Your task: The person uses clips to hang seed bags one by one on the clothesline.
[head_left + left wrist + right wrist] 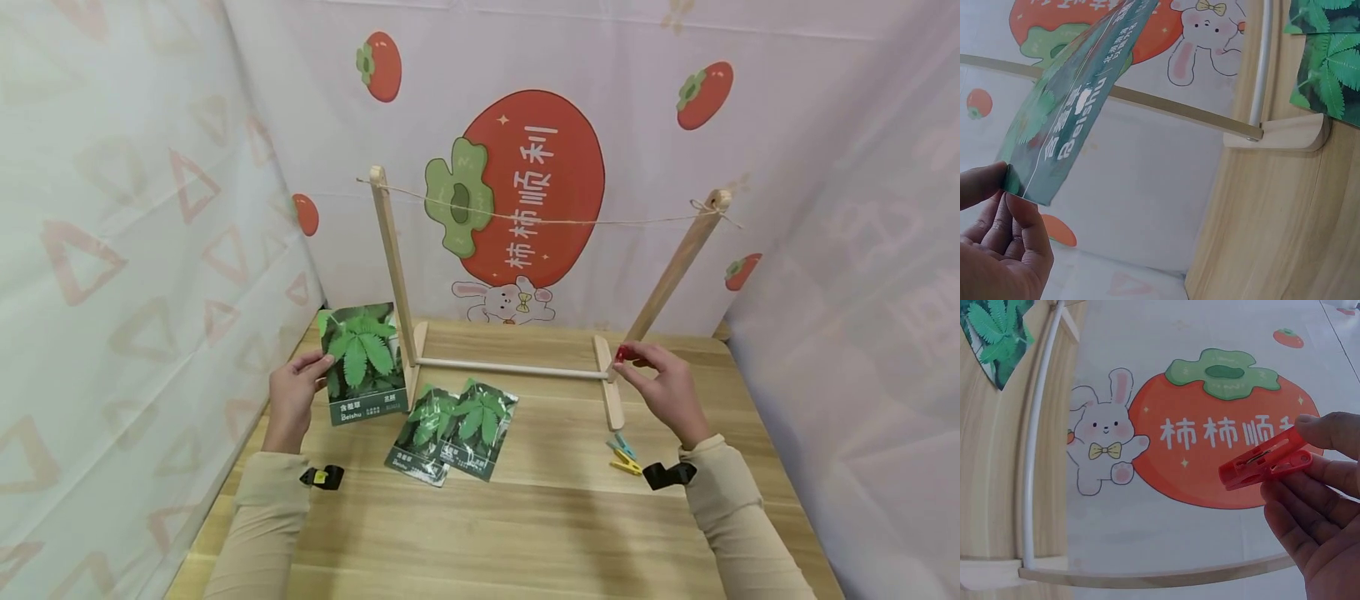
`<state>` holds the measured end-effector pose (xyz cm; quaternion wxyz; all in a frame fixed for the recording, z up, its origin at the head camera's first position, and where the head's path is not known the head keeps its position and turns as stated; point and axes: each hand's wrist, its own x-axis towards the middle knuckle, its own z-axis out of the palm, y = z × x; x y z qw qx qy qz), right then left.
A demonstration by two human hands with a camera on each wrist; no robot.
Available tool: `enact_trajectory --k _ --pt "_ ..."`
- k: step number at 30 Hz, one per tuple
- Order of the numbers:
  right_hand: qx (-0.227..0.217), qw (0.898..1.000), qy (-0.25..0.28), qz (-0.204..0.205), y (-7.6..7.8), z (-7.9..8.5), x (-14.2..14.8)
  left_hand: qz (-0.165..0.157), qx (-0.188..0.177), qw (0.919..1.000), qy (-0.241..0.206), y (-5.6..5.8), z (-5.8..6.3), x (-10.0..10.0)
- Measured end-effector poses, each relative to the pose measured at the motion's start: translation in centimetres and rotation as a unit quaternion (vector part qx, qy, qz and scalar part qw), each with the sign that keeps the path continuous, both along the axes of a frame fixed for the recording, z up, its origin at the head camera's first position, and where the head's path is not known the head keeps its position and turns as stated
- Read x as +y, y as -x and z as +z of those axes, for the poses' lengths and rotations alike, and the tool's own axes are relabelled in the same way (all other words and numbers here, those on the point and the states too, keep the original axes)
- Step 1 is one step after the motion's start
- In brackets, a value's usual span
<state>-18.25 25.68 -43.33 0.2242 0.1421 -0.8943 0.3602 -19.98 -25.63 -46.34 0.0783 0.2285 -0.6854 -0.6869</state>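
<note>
Head view: wooden bench (540, 517) across the lower half of the frame, backed by a cloth backdrop (525, 50) printed with persimmons and a rabbit. At centre, a wooden drying frame (513, 367) with two leaning posts and a twine line (555, 220) strung between their tops. Left hand (291, 398), centre left, pinches a seed packet (362, 362) by its left edge, held upright just beside the left post, leaf print facing the camera. Two more seed packets (454, 428) lie flat and overlapping on the bench below the frame's crossbar. Right hand (663, 389), centre right, pinches a red clothespin (623, 355) at the frame's right foot. A blue and a yellow clothespin (622, 455) lie on the bench near the right wrist. Left wrist view: thumb and fingers (1022, 219) at lower left grip a corner of the seed packet (1072, 106), which slants up to the top centre; the frame's foot (1285, 134) and the lying packets (1329, 56) sit at upper right. Right wrist view: fingers (1329, 434) at right close on the red clothespin (1266, 459), held level before the backdrop's persimmon; the white crossbar (1038, 437) runs down the left side.
</note>
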Motion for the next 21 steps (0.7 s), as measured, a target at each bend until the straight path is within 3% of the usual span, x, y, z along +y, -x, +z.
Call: enact_trajectory --k 10,15,21 --pt "0.046 0.997 0.043 0.047 0.5 2.7 0.0 0.002 0.045 0.9989 -0.016 0.3 1.9 0.6" --pt "0.053 0.994 0.07 0.059 0.7 4.5 0.1 -0.018 0.06 0.998 -0.006 0.5 2.9 1.7" --pt "0.064 0.994 0.066 0.056 1.2 6.6 -0.3 -0.035 0.087 0.9956 0.003 0.9 4.4 2.8"
